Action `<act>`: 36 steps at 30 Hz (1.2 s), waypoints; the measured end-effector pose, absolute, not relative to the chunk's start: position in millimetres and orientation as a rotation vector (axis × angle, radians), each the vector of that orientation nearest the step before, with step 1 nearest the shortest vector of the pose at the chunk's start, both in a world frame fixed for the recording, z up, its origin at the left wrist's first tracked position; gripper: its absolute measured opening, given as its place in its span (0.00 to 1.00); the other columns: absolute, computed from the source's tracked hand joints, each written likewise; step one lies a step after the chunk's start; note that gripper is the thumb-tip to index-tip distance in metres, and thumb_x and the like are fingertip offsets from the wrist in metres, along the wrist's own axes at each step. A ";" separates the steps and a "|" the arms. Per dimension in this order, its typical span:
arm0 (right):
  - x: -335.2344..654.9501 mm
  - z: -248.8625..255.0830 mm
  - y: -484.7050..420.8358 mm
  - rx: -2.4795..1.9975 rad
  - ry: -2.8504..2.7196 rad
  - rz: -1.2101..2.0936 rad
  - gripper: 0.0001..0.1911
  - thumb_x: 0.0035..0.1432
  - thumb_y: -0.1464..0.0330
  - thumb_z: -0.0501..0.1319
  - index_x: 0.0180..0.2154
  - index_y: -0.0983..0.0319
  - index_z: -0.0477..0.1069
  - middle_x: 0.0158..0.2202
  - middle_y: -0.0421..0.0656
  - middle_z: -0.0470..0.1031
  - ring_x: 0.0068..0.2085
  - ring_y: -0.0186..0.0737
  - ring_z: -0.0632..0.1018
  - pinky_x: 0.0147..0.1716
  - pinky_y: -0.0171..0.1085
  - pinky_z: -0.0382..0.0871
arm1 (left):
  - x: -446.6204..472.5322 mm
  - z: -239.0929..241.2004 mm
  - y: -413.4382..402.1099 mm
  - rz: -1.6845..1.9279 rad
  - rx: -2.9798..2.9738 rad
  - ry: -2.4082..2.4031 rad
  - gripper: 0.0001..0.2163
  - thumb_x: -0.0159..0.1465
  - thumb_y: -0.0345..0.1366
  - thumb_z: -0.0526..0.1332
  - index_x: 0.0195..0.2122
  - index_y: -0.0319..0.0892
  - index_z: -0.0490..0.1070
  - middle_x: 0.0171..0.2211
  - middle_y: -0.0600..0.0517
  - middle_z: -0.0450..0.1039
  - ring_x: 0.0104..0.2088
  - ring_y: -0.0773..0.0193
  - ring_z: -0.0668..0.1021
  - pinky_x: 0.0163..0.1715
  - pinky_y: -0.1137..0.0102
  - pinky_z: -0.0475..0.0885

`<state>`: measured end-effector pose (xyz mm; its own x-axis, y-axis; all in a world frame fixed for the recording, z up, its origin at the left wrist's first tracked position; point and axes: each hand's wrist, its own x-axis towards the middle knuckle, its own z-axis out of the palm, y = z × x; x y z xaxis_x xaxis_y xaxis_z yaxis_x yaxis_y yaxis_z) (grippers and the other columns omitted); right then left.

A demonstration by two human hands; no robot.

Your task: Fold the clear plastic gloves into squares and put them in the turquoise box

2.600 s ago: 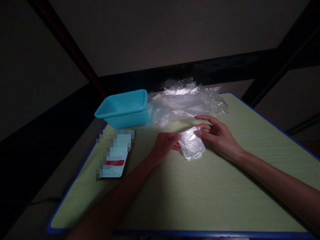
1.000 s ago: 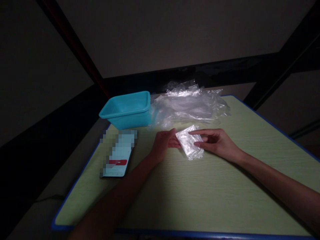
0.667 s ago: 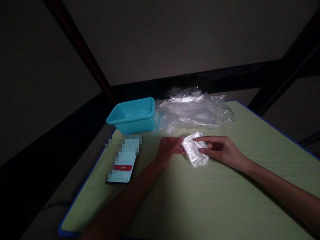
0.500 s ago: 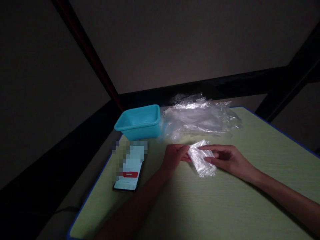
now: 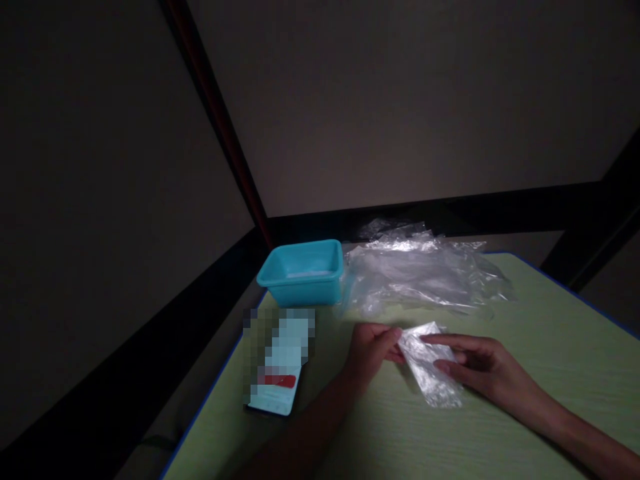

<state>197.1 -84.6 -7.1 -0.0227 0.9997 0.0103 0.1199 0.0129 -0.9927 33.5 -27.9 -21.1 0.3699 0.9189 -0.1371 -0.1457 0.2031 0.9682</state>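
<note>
The left hand point(image 5: 373, 350) reaches in from eight o'clock of the folded plastic point(image 5: 427, 370), its thumb on the near corner and its fingers tucked beneath, pinching it. At three o'clock the right hand point(image 5: 480, 363) lies palm-down, thumb and forefinger parted on the top face; its other fingers curl at the far edge, and I cannot tell whether they pinch too. The folded plastic sits between the hands, tilted, with its lower end toward five o'clock; whether that end touches the bench point(image 5: 540, 320) I can't tell. It is a clear, crinkled, roughly rectangular piece, glinting silvery white, ragged at the bottom. At nine o'clock lies a lit phone point(image 5: 287, 347), at ten a turquoise tub point(image 5: 303, 292), and at twelve a loose plastic pile point(image 5: 430, 270).
</note>
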 end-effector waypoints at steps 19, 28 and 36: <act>197.5 -8.5 -84.7 -1.441 -1.384 1.098 0.24 0.36 0.55 0.65 0.36 0.60 0.78 0.17 0.31 0.44 0.19 0.29 0.49 0.18 0.31 0.44 | -13.4 6.9 8.0 1.580 0.491 0.785 0.06 0.60 0.23 0.56 0.35 0.40 0.66 0.34 0.52 0.75 0.34 0.69 0.79 0.29 0.78 0.72; 198.9 -11.6 -84.1 -1.421 -1.426 1.093 0.25 0.38 0.55 0.64 0.38 0.60 0.78 0.17 0.31 0.43 0.19 0.29 0.50 0.18 0.32 0.43 | -17.9 16.5 12.5 1.580 0.368 0.737 0.08 0.60 0.19 0.54 0.33 0.40 0.64 0.29 0.54 0.73 0.28 0.72 0.78 0.19 0.83 0.70; 199.1 -12.3 -83.2 -1.444 -1.452 1.034 0.25 0.37 0.52 0.63 0.36 0.59 0.78 0.17 0.33 0.48 0.20 0.30 0.52 0.18 0.32 0.45 | -17.7 14.9 12.2 1.540 0.373 0.689 0.09 0.59 0.19 0.56 0.33 0.40 0.64 0.31 0.54 0.73 0.29 0.70 0.79 0.20 0.82 0.72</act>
